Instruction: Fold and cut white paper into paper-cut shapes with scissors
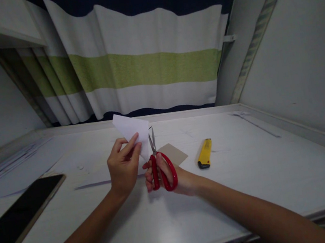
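Note:
A folded piece of white paper (134,129) is pinched between the thumb and fingers of my left hand (123,166), raised above the table. My right hand (167,174) has its fingers through the red handles of a pair of scissors (173,177). The scissor blades point up and away, slightly apart, at the right edge of the paper. Behind my right hand a beige square card (173,152) lies on the table, and a yellow box cutter (205,153) rests to its right.
A dark phone (20,220) lies on the white table (156,237) at the left. White sheets (41,157) spread over the back left. A thin paper strip (257,123) lies at the back right. A striped curtain (148,68) hangs behind the table.

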`<state>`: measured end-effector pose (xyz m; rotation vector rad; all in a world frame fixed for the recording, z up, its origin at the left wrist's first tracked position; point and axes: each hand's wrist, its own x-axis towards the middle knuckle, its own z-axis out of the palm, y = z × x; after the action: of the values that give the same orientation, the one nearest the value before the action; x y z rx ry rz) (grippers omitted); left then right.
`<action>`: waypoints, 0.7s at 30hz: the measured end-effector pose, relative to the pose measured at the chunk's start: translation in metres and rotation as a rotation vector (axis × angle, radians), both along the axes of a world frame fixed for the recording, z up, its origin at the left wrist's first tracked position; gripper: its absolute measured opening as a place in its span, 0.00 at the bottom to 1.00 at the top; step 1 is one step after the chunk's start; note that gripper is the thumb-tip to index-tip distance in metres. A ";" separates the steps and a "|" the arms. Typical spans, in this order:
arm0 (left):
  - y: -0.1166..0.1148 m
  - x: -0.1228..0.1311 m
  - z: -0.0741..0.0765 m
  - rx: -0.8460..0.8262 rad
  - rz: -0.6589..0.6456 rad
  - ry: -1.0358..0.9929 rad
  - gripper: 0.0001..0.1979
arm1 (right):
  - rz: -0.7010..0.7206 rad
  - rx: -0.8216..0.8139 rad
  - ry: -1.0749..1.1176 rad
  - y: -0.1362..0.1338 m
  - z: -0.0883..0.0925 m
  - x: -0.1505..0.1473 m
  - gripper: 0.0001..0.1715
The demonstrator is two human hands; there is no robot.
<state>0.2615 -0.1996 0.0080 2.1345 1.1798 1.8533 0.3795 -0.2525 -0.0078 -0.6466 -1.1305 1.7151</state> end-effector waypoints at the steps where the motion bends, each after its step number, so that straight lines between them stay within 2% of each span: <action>1: -0.001 0.000 0.000 -0.003 0.005 -0.011 0.13 | -0.009 0.018 -0.029 0.000 -0.001 0.000 0.30; 7: -0.006 0.004 0.004 -0.042 -0.035 -0.091 0.12 | 0.007 0.050 -0.088 0.001 -0.006 -0.001 0.31; 14: -0.010 0.006 0.004 -0.059 -0.085 -0.128 0.12 | 0.018 0.111 -0.200 -0.004 0.001 0.000 0.30; 21: -0.016 0.009 0.006 -0.113 -0.170 -0.210 0.11 | 0.058 0.131 -0.175 -0.002 -0.005 -0.001 0.33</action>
<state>0.2702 -0.2154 0.0139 1.8639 0.9999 1.8365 0.3784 -0.2542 -0.0128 -0.6982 -1.3840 1.6406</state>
